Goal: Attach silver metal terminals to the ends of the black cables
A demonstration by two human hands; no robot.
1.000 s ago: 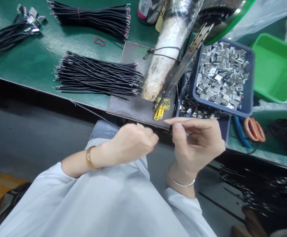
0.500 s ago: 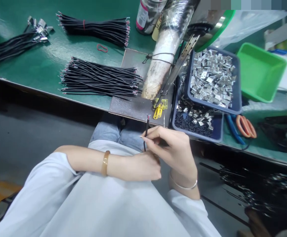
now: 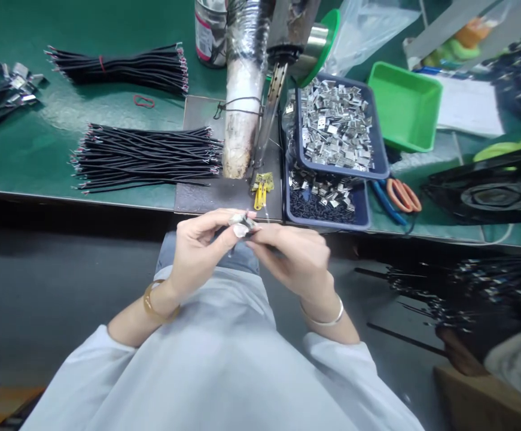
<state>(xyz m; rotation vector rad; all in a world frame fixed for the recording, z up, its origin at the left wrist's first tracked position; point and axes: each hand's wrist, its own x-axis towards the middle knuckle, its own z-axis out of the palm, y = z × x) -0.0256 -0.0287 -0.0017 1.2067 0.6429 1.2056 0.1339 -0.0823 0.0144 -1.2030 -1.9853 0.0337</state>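
Observation:
Over the bench's front edge, my left hand (image 3: 200, 246) is closed, thumb and fingers pinching a small silvery metal connector piece (image 3: 247, 222). My right hand (image 3: 293, 256) meets it from the right, its thumb and forefinger pressed together at the piece's right end; what they grip is hidden. A short dark stub, perhaps a cable end, shows below the left thumb. Just beyond the hands, a yellow clip (image 3: 260, 196) lies on the dark board (image 3: 197, 199). Stripped black cables (image 3: 148, 157) lie in a loose pile at the left.
A wrapped duct (image 3: 242, 90) and a metal rod (image 3: 270, 114) slant down to the board. Right of them are a blue tray of metal pieces (image 3: 379, 140), a lower blue bin (image 3: 362, 218), a green tray (image 3: 434, 114) and orange-handled cutters (image 3: 404, 196). A tied cable bundle (image 3: 130, 70) lies behind.
My left hand has turned from lying bent across my lap to pinching the metal piece. The right hand's upright black cable no longer shows clearly. The view has shifted right.

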